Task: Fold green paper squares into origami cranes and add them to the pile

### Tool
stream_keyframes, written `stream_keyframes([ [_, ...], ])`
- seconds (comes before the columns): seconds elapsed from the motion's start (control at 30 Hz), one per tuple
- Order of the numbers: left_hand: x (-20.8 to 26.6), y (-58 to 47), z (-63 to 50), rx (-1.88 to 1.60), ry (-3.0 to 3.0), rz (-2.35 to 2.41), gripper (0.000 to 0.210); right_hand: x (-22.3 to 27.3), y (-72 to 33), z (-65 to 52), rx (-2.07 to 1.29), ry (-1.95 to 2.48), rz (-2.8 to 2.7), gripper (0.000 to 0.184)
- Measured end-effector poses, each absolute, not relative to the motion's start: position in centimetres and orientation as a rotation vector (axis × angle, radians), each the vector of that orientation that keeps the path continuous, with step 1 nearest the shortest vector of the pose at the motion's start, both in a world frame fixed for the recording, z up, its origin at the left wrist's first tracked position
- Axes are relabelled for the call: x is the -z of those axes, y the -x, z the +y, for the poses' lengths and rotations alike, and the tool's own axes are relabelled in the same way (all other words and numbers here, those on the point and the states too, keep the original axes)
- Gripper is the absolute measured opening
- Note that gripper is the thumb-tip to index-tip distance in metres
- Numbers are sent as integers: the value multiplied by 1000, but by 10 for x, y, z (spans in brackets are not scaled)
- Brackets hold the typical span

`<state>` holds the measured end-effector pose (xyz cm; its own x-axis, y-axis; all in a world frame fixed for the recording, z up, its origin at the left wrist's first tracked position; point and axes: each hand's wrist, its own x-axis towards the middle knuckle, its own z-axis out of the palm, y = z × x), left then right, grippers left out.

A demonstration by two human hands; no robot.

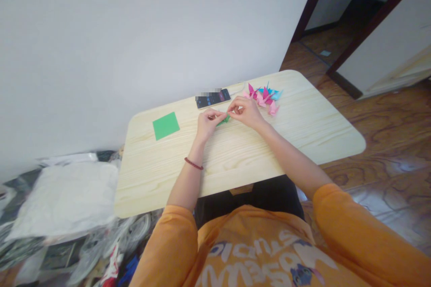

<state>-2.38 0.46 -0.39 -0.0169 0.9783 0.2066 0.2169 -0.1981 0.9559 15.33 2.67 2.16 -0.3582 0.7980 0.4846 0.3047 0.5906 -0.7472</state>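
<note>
A small folded green origami crane is between my two hands over the middle of the table, partly hidden by the fingers. My left hand pinches it from the left, thumb and index finger closed together. From the right, my right hand pinches its upper tip with thumb and forefinger. To the left lies a flat square stack of green paper. Several finished origami cranes in magenta, light pink and blue sit in a cluster just beyond my right hand.
A phone with a lit screen and a white cable lies at the back of the pale wooden table, against the wall. Plastic-wrapped bundles and a white package are on the left. A doorway opens at the right.
</note>
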Motion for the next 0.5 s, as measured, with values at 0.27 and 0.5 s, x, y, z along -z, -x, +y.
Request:
stream_keyframes([
  [0.27, -6, 17, -2, -1453, -1632, 1390, 7, -27, -151, 24, -737, 963, -1863, 7],
  [0.5, -4, 16, -4, -1538, -1713, 1380, 8, -22, -151, 25, -742, 919, -1862, 5],
])
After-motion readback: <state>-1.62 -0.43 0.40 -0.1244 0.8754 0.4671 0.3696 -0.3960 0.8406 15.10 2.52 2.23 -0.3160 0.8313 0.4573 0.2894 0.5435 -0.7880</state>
